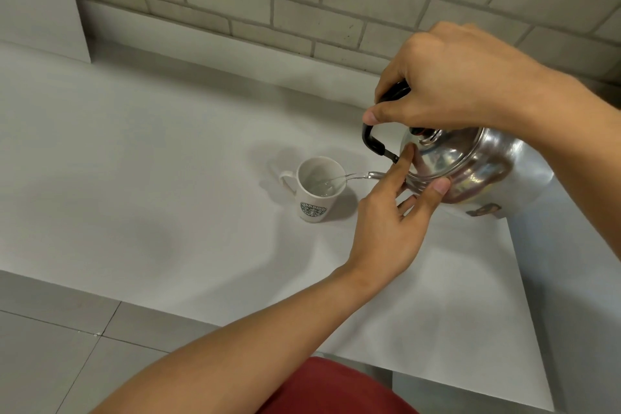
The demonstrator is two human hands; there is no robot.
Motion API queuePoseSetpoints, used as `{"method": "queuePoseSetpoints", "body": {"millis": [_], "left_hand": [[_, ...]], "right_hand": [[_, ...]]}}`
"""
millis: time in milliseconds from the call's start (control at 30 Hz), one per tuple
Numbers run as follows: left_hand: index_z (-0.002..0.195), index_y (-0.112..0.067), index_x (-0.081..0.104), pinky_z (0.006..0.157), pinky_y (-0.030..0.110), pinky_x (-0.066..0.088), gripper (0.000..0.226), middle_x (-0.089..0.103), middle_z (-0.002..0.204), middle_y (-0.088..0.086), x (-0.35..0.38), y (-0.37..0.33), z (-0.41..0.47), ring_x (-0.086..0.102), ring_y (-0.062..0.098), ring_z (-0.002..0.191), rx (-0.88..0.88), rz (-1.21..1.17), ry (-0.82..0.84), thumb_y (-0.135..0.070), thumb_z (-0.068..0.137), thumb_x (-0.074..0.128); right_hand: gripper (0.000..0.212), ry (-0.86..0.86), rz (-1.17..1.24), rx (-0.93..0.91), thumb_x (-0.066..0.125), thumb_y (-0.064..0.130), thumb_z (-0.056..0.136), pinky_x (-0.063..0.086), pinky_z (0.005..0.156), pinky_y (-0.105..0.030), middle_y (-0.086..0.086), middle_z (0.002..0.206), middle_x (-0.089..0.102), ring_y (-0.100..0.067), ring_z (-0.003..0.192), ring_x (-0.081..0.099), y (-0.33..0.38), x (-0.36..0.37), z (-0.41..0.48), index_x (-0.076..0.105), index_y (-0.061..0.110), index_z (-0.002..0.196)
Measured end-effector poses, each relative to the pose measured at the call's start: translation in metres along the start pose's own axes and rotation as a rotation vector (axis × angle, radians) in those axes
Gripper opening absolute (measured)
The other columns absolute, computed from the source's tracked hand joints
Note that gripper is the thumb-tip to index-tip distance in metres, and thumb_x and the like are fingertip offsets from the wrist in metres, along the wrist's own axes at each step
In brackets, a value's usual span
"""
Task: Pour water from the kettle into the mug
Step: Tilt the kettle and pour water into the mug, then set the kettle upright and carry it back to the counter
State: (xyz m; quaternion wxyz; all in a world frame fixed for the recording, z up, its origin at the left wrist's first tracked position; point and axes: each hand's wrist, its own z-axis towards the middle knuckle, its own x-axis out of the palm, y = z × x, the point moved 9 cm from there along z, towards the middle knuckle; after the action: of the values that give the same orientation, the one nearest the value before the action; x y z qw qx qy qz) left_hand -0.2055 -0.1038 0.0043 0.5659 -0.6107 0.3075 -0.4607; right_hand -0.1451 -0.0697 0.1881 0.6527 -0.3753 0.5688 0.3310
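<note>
A white mug (314,195) with a green logo stands upright on the white table (151,161), its handle to the left, with some water inside. To its right a shiny steel kettle (470,168) is tilted toward it, and a thin stream of water (349,176) runs from the spout into the mug. My right hand (460,84) grips the kettle's black handle (373,141) from above. My left hand (396,222) rests against the kettle, the forefinger on the lid's edge and the thumb on the body.
A grey brick wall (302,3) runs behind the table. A white panel (37,0) stands at the far left. The table's front edge meets a grey tiled floor (67,329). Red cloth (336,386) shows at the bottom.
</note>
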Motion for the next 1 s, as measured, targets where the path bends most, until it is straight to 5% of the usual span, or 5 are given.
{"method": "queuePoseSetpoints", "body": {"millis": [367, 567, 700, 833, 1000], "left_hand": [[0.159, -0.031, 0.042, 0.112, 0.032, 0.052, 0.067, 0.058, 0.154, -0.009, -0.008, 0.010, 0.000, 0.052, 0.001, 0.142, 0.008, 0.101, 0.056, -0.043, 0.100, 0.070], [0.157, -0.030, 0.044, 0.112, 0.039, 0.050, 0.064, 0.059, 0.150, -0.008, -0.017, 0.011, 0.000, 0.055, 0.010, 0.138, 0.091, 0.365, 0.098, -0.047, 0.100, 0.068], [0.158, -0.034, 0.044, 0.119, 0.040, 0.043, 0.063, 0.049, 0.160, -0.002, -0.021, 0.012, 0.002, 0.045, 0.016, 0.148, 0.130, 0.535, 0.152, -0.052, 0.101, 0.065], [0.156, -0.040, 0.043, 0.124, 0.026, 0.029, 0.062, 0.030, 0.169, -0.001, -0.024, 0.011, -0.002, 0.027, 0.010, 0.157, 0.147, 0.625, 0.189, -0.054, 0.099, 0.065], [0.141, -0.034, 0.044, 0.098, 0.013, 0.046, 0.049, 0.047, 0.138, -0.013, -0.031, -0.011, 0.002, 0.047, -0.014, 0.120, 0.250, 0.596, 0.101, -0.050, 0.100, 0.065]], "right_hand": [[0.037, -0.094, 0.088, 0.029, 0.070, 0.062, 0.086, 0.035, 0.055, -0.022, 0.010, 0.069, 0.072, -0.021, 0.067, 0.061, -0.016, 0.014, -0.013, 0.085, 0.030, 0.096], [0.039, -0.185, 0.264, 0.118, 0.069, 0.062, 0.087, 0.057, 0.070, -0.040, 0.006, 0.080, 0.079, -0.019, 0.074, 0.071, -0.040, 0.026, -0.042, 0.085, 0.028, 0.098], [0.031, -0.327, 0.411, 0.197, 0.073, 0.054, 0.089, 0.054, 0.076, -0.024, 0.013, 0.088, 0.079, -0.006, 0.083, 0.073, -0.058, 0.037, -0.066, 0.084, 0.026, 0.099], [0.026, -0.435, 0.580, 0.279, 0.076, 0.052, 0.088, 0.052, 0.075, -0.009, 0.029, 0.086, 0.071, 0.008, 0.091, 0.071, -0.078, 0.053, -0.090, 0.083, 0.030, 0.101], [0.004, -0.574, 0.780, 0.347, 0.079, 0.050, 0.087, 0.055, 0.074, -0.017, 0.030, 0.090, 0.076, 0.001, 0.085, 0.074, -0.100, 0.063, -0.118, 0.076, 0.048, 0.090]]}}
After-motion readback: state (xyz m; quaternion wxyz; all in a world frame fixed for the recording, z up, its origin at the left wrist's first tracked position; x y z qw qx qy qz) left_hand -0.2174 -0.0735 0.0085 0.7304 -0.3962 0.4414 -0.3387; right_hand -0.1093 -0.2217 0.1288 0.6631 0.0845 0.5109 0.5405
